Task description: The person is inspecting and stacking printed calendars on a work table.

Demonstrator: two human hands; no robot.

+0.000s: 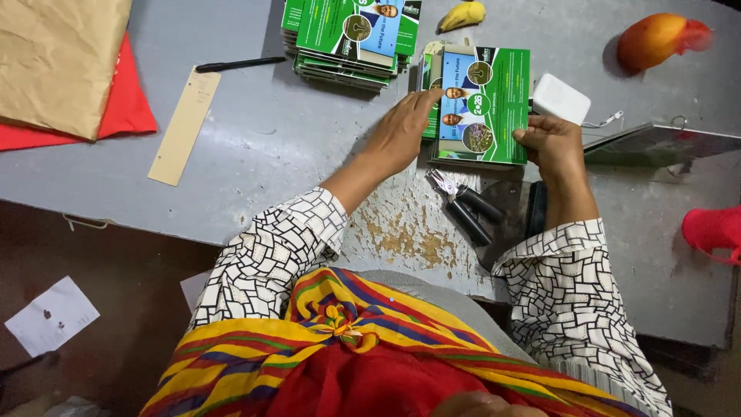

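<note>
Left hand [401, 131] flat, fingers spread and pressed down on the left part of a small stack of green-and-blue printed booklets [486, 104], gripping nothing, just holding the top sheet in place. Right hand [552, 143] pinched on the stack's lower right corner, thumb on top, fingers curled beneath the edge. Stack lying on the grey worktop [293, 147] near the middle of its far half, squarely between both hands. Just behind it and to the left, a taller pile of the same booklets [351, 38] close to the far edge. Black-handled pliers [467, 205] resting just in front of the stack, by the flaking paint near the front edge. White charger block [561, 98] touching or almost touching the stack's right side. Black pen [239, 65] and tan card strip [185, 127] well apart to the left; brown paper bag [58, 62] over red cloth [127, 104] at the far left corner. Mango [656, 40] toward the far right corner, banana [461, 14] at the far edge.
</note>
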